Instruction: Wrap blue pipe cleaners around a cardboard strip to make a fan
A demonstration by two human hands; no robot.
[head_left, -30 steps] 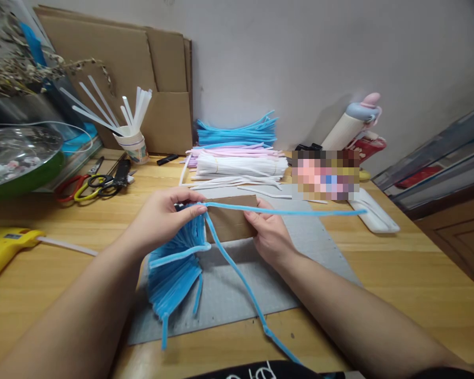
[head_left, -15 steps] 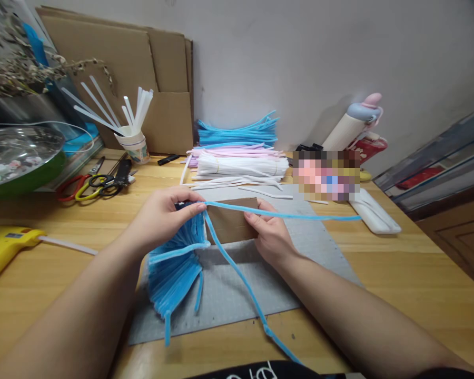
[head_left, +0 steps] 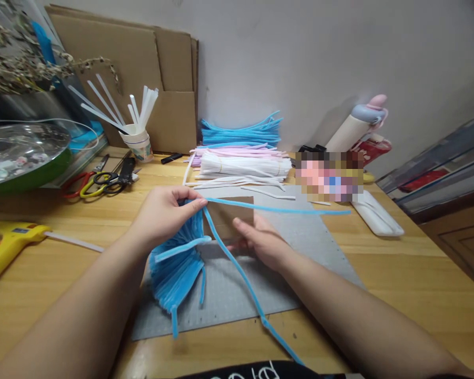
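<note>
My left hand (head_left: pixel 171 210) is closed, thumb and fingertips pinching a blue pipe cleaner (head_left: pixel 280 208) against the left part of a brown cardboard piece (head_left: pixel 221 216). One length of it stretches rightward; another blue length (head_left: pixel 243 279) hangs down toward the table's front edge. Many blue pipe cleaners wrapped side by side (head_left: pixel 179 279) cover the cardboard's left end, partly behind my left hand, with a few short ends sticking out. My right hand (head_left: pixel 263 237) grips the bare cardboard at its lower right, thumb on the front and fingers under the lower edge.
Beneath lies a grey cutting mat (head_left: pixel 312 252). Blue pipe cleaners (head_left: pixel 240 131) and white ones (head_left: pixel 245 166) are bundled behind it. On the left are a yellow glue gun (head_left: pixel 16 239), scissors (head_left: pixel 110 179) and a paper cup (head_left: pixel 137 143) of glue sticks. A bottle (head_left: pixel 351 126) leans at the back right.
My right hand has slid from the cardboard's right edge down to its lower right, its fingers now under the lower edge. My left hand keeps its pinch. The view has shifted slightly.
</note>
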